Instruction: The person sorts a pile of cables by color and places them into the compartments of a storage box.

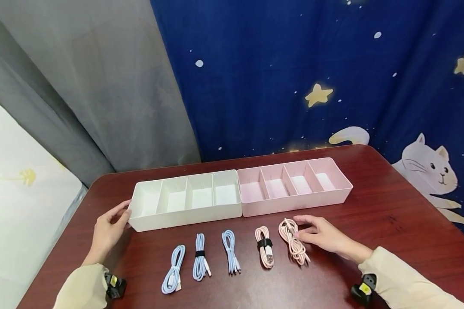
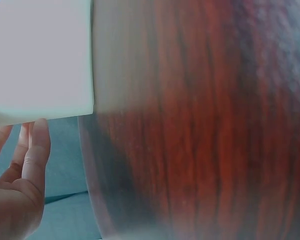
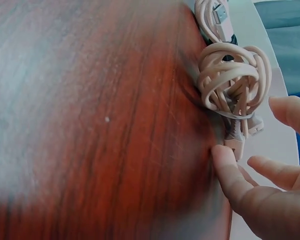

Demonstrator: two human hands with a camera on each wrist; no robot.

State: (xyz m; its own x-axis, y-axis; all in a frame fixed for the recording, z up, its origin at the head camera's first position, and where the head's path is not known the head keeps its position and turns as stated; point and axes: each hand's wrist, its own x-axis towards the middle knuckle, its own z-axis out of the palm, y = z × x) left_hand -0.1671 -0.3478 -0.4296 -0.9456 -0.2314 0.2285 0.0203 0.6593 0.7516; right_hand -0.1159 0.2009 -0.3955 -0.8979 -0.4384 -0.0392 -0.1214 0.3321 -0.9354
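Note:
At the left end of the white divided box (image 1: 185,216), my left hand (image 1: 108,229) rests its fingertips against the end wall, fingers relaxed. In the left wrist view, the fingers (image 2: 36,155) reach the box's edge. My right hand (image 1: 326,234) is beside the rightmost pink coiled cable (image 1: 295,244), thumb and fingers spread apart. The right wrist view has the thumb tip close to a connector (image 3: 234,145) of this cable, with the other fingertips standing off it. Left of it lies another pink cable (image 1: 261,240) with a black strap.
A pink divided box (image 1: 294,201) adjoins the white box end to end. In front lie three light-blue coiled cables: one at left (image 1: 174,268), one black-strapped (image 1: 198,266) and one further right (image 1: 229,246). Curtains hang behind the dark red table (image 1: 394,223).

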